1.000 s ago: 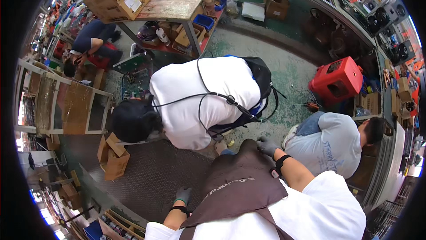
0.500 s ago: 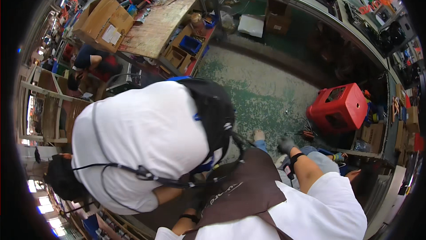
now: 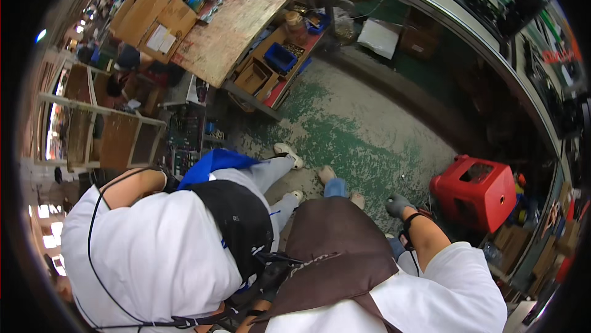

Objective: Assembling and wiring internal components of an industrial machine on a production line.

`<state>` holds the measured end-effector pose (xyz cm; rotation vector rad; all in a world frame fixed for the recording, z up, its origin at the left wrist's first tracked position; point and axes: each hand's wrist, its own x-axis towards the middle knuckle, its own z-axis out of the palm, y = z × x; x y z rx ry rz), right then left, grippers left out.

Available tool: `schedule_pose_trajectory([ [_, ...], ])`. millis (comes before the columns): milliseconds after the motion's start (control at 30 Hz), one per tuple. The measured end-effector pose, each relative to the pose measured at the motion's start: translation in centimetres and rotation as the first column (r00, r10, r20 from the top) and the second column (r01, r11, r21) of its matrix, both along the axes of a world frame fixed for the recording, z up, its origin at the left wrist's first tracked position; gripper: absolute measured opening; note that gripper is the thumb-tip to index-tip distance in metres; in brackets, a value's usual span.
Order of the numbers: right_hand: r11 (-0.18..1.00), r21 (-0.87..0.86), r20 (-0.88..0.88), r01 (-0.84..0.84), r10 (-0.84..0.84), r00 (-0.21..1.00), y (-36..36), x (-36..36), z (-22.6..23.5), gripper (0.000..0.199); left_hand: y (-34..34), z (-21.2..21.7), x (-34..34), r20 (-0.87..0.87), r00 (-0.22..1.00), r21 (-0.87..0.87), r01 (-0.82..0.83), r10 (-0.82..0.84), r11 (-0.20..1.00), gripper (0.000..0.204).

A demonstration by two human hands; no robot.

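Observation:
My right hand [image 3: 399, 204], in a grey glove with a black band at the wrist, hangs over the floor to the left of a red plastic stool [image 3: 480, 191]. Its fingers look curled in, and nothing shows in them. Low in the middle, my left hand [image 3: 271, 279] wears a dark glove and is close to the co-worker's black waist pack [image 3: 237, 222]. Shadow and the brown apron [image 3: 338, 243] partly hide that hand, so its fingers cannot be made out. A black strap or cable piece [image 3: 277, 258] lies just above it.
A co-worker in a white shirt [image 3: 154, 253] bends close on my left, with a black cable trailing down the back. Ahead stands a wooden workbench [image 3: 228, 46] bearing a cardboard box [image 3: 154, 22]. Blue bins [image 3: 280, 57] sit on its shelf. Another person crouches far left.
The co-worker has shifted left and lower, so legs and shoes now show. My view has turned a little, and the seated-level clutter beside my right arm has left the picture.

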<state>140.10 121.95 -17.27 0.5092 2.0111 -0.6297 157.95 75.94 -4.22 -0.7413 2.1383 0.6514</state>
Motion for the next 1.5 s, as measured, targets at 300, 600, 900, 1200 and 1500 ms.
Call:
schedule_pose_trajectory([
  [300, 0.882, -0.249, -0.221, -0.4, 0.35, 0.91, -14.8, -16.3, 2.0, 0.04, 5.2, 0.8, -3.2, -0.067, 0.932, 0.075, -0.351, 0.356, 0.933, 0.039],
  [600, 0.655, -0.425, -0.109, -0.625, 0.648, 0.753, -14.9, -21.5, 3.3, 0.035, 13.5, 4.0, -6.2, -0.134, 0.75, 0.096, -0.641, 0.648, 0.762, 0.037],
  [900, 0.865, -0.33, 0.132, -0.377, 0.438, 0.889, -2.7, -32.1, 2.5, 0.022, 16.6, -6.2, -12.0, -0.201, 0.452, 0.314, -0.81, 0.869, 0.494, 0.037],
  [1200, 0.666, 0.053, 0.113, -0.744, 0.736, 0.667, 3.7, -38.2, 3.2, 0.02, 23.4, -2.8, -15.9, -0.256, 0.516, 0.14, -0.817, 0.818, 0.559, 0.048],
  [1500, 0.709, -0.232, 0.025, -0.666, 0.689, 0.725, -12.7, -37.4, 7.6, 0.027, 27.7, -6.6, -11.4, -0.262, 0.189, 0.227, -0.941, 0.946, 0.251, 0.044],
])
